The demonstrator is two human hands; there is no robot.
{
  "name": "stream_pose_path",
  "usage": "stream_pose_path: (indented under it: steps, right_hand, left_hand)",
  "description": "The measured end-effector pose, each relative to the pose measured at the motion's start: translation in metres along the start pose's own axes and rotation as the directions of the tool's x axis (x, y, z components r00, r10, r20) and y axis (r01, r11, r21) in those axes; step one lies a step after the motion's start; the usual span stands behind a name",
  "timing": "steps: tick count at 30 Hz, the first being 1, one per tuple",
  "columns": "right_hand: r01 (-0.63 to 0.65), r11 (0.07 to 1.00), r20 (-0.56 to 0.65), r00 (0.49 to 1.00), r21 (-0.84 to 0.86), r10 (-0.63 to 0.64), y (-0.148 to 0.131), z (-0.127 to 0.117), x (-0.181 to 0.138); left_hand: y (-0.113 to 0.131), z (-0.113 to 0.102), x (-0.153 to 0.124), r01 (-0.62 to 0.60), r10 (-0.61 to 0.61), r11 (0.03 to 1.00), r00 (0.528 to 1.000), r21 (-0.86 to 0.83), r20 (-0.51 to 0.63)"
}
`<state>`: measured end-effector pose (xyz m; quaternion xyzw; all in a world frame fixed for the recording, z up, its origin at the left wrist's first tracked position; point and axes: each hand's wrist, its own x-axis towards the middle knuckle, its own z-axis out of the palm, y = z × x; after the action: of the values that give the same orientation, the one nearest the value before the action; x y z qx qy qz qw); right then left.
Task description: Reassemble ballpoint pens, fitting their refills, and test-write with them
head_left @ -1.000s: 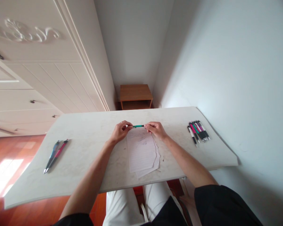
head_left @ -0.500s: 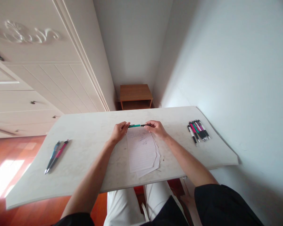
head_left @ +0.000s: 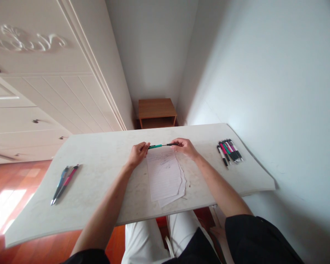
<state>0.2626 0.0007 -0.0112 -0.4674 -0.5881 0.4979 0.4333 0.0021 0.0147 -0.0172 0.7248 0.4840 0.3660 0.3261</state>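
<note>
My left hand [head_left: 138, 154] pinches the green pen barrel [head_left: 155, 146], held level just above the top of the paper. Opposite it, my right hand [head_left: 184, 147] is closed on the black pen grip [head_left: 169, 144]. A thin refill [head_left: 164, 145] bridges the gap between the two pen parts. Below them lies a small stack of lined paper [head_left: 165, 179] with torn edges and scribbles near its top.
Two pens, one blue [head_left: 61, 183] and one pink [head_left: 68, 180], lie at the left of the white table [head_left: 104, 157]. Several pens [head_left: 229, 151] lie side by side at the right, near the wall. A wooden stand [head_left: 157, 109] is beyond the far edge.
My right hand has drawn the black grip rightward, away from the green barrel. A gap with the thin refill now shows between them. My left hand has barely moved.
</note>
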Motion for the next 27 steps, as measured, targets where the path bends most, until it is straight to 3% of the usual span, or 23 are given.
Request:
stream_pose_path:
  steps: [19, 27]
  right_hand:
    - [0.039, 0.992, 0.006, 0.999, -0.119, -0.039, 0.001, -0.021, -0.004]
    - [-0.029, 0.987, 0.027, 0.999, -0.156, 0.033, 0.002, -0.027, -0.011]
  left_hand:
    - [0.002, -0.001, 0.0, -0.01, 0.01, 0.998, 1.0, 0.056, 0.013]
    - [0.0, -0.003, 0.001, -0.035, 0.034, 0.997, 0.999, 0.063, 0.015]
